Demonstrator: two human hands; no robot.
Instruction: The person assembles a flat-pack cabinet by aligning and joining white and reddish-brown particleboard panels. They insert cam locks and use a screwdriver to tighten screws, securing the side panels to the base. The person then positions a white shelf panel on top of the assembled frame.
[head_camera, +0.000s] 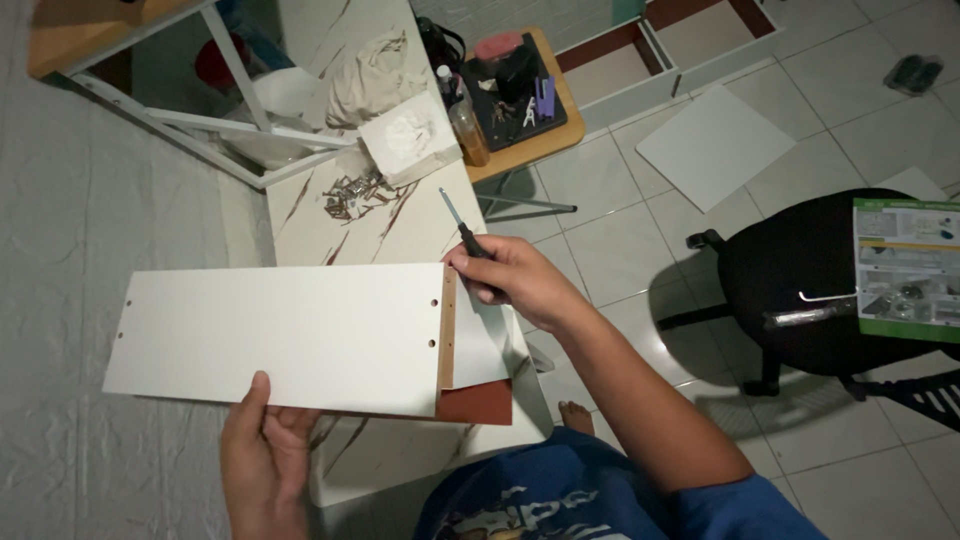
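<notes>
Nearby, black chair holds manual.

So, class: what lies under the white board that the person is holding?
Under the white board a marble-patterned tabletop and a reddish-brown panel show at its edges. The left hand grips it from below; whatever else lies beneath is covered.

My way left blocked by the white panel across frame centre, screw pile and bottle crowding upper middle, open tiled floor right of my right hand, black chair far right.
</notes>
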